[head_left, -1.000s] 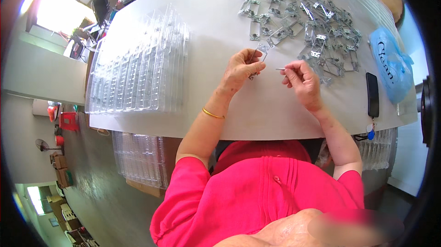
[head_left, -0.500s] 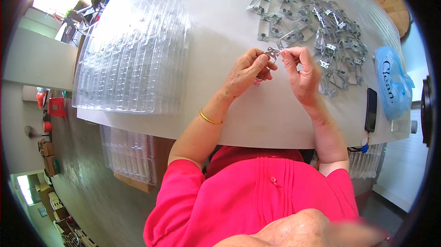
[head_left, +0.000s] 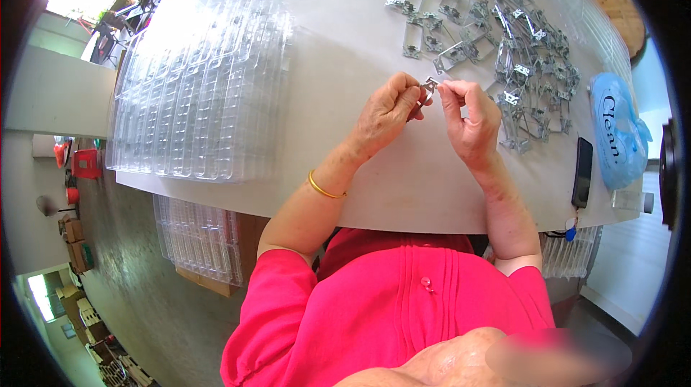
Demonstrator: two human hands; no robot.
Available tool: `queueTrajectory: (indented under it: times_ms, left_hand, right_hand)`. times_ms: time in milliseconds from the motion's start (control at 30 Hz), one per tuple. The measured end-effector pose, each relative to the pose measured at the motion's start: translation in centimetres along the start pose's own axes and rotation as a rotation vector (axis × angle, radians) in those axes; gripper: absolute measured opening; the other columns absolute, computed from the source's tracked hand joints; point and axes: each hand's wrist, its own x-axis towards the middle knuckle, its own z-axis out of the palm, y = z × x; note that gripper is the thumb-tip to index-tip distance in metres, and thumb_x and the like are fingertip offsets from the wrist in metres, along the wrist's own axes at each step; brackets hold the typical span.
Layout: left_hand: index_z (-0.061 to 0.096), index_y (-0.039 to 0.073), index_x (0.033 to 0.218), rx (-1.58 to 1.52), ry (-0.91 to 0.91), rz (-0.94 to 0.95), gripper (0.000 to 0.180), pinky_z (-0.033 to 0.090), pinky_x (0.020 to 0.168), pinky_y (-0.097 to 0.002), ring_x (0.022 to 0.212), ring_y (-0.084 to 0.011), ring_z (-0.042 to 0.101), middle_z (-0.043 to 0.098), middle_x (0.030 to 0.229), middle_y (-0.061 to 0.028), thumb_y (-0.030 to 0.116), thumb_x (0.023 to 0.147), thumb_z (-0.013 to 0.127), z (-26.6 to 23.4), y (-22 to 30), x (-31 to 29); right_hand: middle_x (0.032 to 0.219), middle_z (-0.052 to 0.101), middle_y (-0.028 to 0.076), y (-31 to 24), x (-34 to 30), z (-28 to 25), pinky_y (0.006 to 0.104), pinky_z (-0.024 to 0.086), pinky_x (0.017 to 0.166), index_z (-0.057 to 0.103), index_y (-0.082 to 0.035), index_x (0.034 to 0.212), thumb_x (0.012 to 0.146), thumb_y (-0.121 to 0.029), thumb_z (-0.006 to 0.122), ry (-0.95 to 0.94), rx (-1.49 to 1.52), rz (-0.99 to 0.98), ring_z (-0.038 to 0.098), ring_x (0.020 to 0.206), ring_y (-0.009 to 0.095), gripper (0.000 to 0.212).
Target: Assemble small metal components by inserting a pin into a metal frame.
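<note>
My left hand (head_left: 389, 110) and my right hand (head_left: 471, 120) meet above the white table (head_left: 345, 48), both pinching one small metal clip (head_left: 430, 87) between their fingertips. A gold bangle (head_left: 322, 187) circles my left wrist. Beyond the hands, a heap of the same silver metal clips (head_left: 497, 34) spreads over the far right of the table. A wide stack of clear plastic blister trays (head_left: 198, 92) lies to the left of my left hand.
A black phone (head_left: 581, 171) and a blue plastic bag (head_left: 615, 135) lie at the table's right edge. More clear trays (head_left: 198, 236) are stacked under the table on the left, with others (head_left: 572, 254) low on the right. Boxes stand on the floor far left.
My hands came together: a second ago they were apart, each with a small part; now both grip the one clip between them. The view shifted slightly.
</note>
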Motion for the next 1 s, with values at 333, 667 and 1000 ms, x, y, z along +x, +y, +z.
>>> queueTrajectory:
  times_ms: [333,667,1000]
  left_hand:
    - [0.061,0.001,0.104,0.158,0.035,0.156,0.011,0.053,0.081,-0.0268,0.088,-0.01,0.062,0.069,0.103,-0.0042,0.011,0.105,0.058,0.3,-1.3,0.2]
    - [0.063,0.0,0.096,0.361,0.018,0.257,0.009,0.052,0.08,-0.0294,0.088,-0.0133,0.063,0.072,0.105,-0.0075,0.004,0.093,0.07,0.3,-0.6,-0.2]
    - [0.064,0.0,0.096,0.638,-0.078,0.458,0.014,0.054,0.082,-0.0317,0.093,-0.0158,0.066,0.073,0.11,-0.0071,0.006,0.089,0.075,0.4,-0.8,-0.2]
  right_hand:
    - [0.083,0.07,0.007,-0.2,-0.8,-0.4,0.0275,0.054,0.062,0.062,-0.002,0.104,0.099,-0.007,0.067,-0.074,0.266,0.365,0.067,0.069,0.012,0.009]
    - [0.073,0.064,0.002,-0.2,-0.3,-1.4,0.024,0.049,0.059,0.064,-0.002,0.118,0.103,-0.012,0.062,-0.323,0.57,0.721,0.058,0.063,0.007,0.018]
    - [0.07,0.051,-0.007,1.0,-0.2,-1.9,0.0203,0.035,0.056,0.069,-0.006,0.101,0.099,-0.015,0.069,-0.195,0.465,0.611,0.042,0.064,0.001,0.009]
